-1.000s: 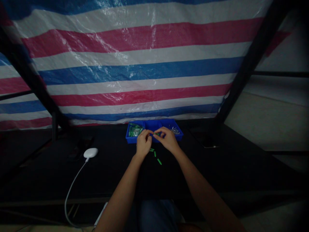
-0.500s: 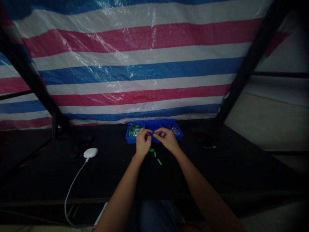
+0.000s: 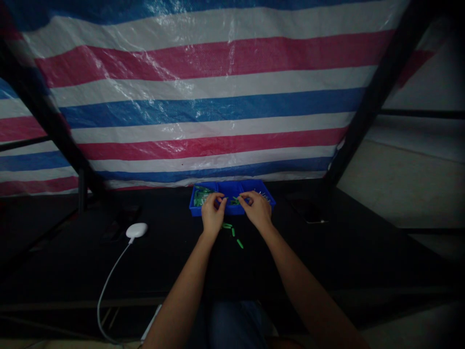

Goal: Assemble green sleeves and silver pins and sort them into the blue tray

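A blue divided tray [image 3: 228, 184] sits at the back of the black table. Its left compartment has green packets [image 3: 201, 195]; metal pieces [image 3: 267, 196] lie in the right one, partly behind my right hand. My left hand [image 3: 212, 213] is pinched over the tray's front, with something too small to name at its fingertips. Facing it, my right hand [image 3: 256, 208] pinches a small green piece [image 3: 236, 198] above the middle compartment. A gap separates the fingertips. Several green pieces [image 3: 233, 232] lie on the table just in front of the tray.
A white oval device [image 3: 137, 230] with a white cable lies left on the black table [image 3: 163, 266]. A dark phone-like object [image 3: 310, 212] is at the right. Striped sheeting [image 3: 218, 106] hangs behind, between black posts.
My hands have moved apart, the left one slightly to the left and the right one slightly to the right. More of the middle compartment shows between them.
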Action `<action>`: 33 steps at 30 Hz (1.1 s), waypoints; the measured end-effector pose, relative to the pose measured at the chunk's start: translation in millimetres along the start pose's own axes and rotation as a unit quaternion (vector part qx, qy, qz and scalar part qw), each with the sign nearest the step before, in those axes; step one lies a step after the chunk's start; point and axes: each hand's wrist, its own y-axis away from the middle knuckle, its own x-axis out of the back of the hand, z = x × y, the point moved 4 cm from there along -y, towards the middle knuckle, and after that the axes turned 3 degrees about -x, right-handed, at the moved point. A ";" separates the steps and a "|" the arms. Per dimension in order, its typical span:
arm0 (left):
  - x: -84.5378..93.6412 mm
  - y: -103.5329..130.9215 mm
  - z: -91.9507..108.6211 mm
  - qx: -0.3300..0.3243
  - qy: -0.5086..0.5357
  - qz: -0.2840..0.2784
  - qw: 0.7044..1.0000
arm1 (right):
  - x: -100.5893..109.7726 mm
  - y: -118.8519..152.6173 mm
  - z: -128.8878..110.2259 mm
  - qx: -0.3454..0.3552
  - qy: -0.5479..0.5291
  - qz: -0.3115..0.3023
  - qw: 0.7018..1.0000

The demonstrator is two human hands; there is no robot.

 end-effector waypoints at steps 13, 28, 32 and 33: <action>2.7 -1.5 -0.8 0.027 0.024 0.017 0.999 | -2.6 4.3 2.7 0.024 0.082 0.008 0.996; 13.5 -3.5 3.7 0.021 0.037 0.064 0.997 | -18.1 15.8 -21.9 0.056 -0.081 -0.237 0.967; 14.8 -2.9 -1.5 0.035 0.048 0.088 0.994 | -25.9 26.9 -17.3 0.023 -0.110 -0.401 0.909; 14.5 -2.7 -3.1 0.038 0.053 0.092 0.994 | -25.1 28.8 -16.2 0.007 -0.124 -0.434 0.892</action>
